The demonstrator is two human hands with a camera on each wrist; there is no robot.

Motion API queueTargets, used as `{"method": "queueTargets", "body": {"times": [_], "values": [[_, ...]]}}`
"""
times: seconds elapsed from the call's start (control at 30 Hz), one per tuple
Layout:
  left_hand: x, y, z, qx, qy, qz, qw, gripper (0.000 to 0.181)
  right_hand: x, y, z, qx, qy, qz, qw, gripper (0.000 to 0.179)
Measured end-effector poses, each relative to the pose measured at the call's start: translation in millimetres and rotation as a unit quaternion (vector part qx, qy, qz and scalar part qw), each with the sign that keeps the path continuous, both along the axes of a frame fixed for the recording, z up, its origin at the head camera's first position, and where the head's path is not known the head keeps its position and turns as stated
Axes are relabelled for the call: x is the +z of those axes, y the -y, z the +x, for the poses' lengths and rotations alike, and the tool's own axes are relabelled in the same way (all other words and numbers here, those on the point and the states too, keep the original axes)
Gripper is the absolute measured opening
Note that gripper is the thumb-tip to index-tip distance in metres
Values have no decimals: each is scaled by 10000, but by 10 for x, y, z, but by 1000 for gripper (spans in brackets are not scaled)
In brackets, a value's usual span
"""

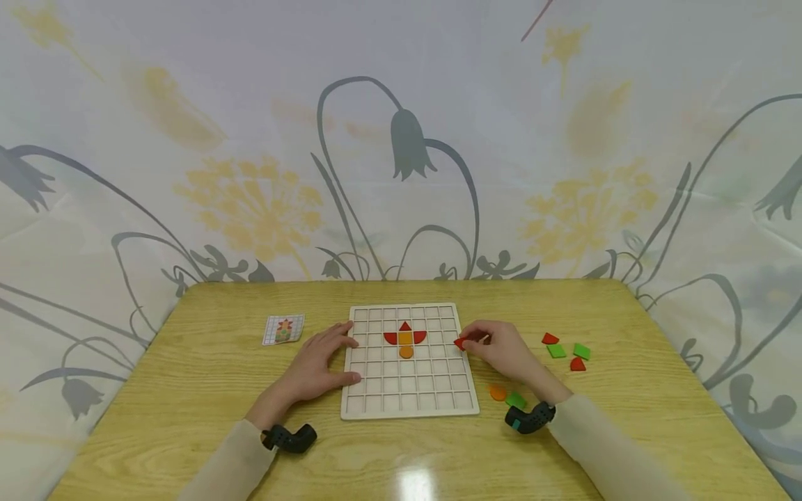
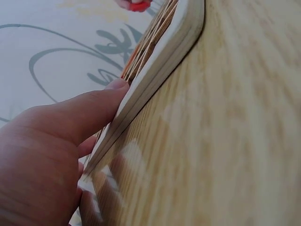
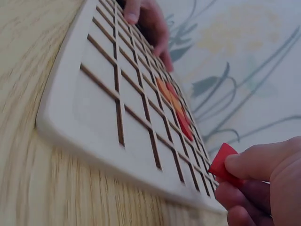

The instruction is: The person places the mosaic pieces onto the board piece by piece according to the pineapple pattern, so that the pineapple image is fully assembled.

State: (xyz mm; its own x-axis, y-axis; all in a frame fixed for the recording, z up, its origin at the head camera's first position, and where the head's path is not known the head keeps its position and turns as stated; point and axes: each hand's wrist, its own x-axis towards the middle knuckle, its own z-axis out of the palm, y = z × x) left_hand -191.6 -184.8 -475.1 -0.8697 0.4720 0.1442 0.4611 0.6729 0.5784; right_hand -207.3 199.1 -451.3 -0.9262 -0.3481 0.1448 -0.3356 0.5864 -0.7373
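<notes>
Table: one board, six red tiles

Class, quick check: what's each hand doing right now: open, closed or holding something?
Left hand: open, resting at the grid board's edge.
Right hand: closed, pinching a red piece.

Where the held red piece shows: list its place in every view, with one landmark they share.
Head: red piece right of centre, at the right edge of the board.
Left wrist: red piece at the top edge, just left of centre.
Right wrist: red piece right of centre, in the lower half.
Shared landmark: the board, visible in all three.
</notes>
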Motion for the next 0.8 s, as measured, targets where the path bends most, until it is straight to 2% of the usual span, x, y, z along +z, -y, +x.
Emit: {"method": "queueTargets", "body": {"times": [0.2,0.47,0.8], "values": [[-14,-10,-1,-21,11,-12,10000,55,-65,252,-18,216,150,-260,9993,7],[-6,-6,-8,4,-22,-29,10000,55,-141,462,-72,457,-326,-332,9979,4],[2,2,-3,20,-10,-26,10000,55,-232,570,-64,542,-330,-225,9977,4]]}}
